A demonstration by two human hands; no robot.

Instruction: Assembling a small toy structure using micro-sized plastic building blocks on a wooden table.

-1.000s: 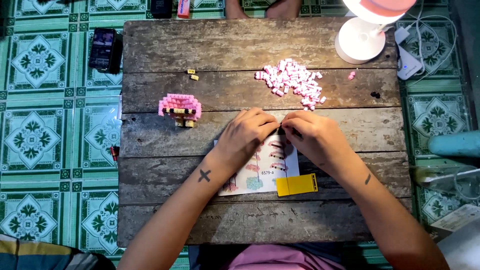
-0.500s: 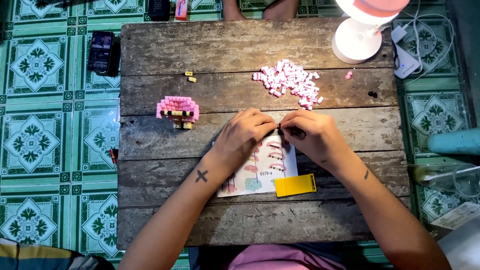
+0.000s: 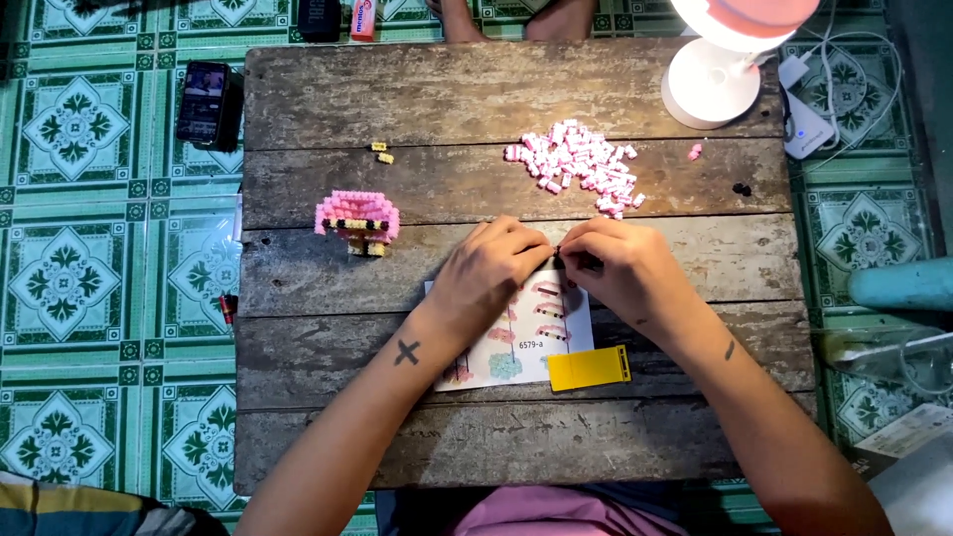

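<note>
Two hands meet over an instruction sheet (image 3: 516, 342) at the desk's (image 3: 496, 447) centre, a yellow tool (image 3: 590, 368) at its 4 o'clock. Left hand (image 3: 486, 273) and right hand (image 3: 615, 268) have fingers pinched together on a tiny dark piece (image 3: 559, 255), barely visible. A pink brick model (image 3: 357, 218) stands at 9 o'clock; loose pink bricks (image 3: 581, 164) lie at 1 o'clock, below a lamp (image 3: 710, 79).

Wooden table (image 3: 476, 94): bricks (image 3: 576, 164), leaflet (image 3: 516, 342)

Left hand (image 3: 488, 270), right hand (image 3: 617, 270): fingertips pinched together, forearms converging.
</note>
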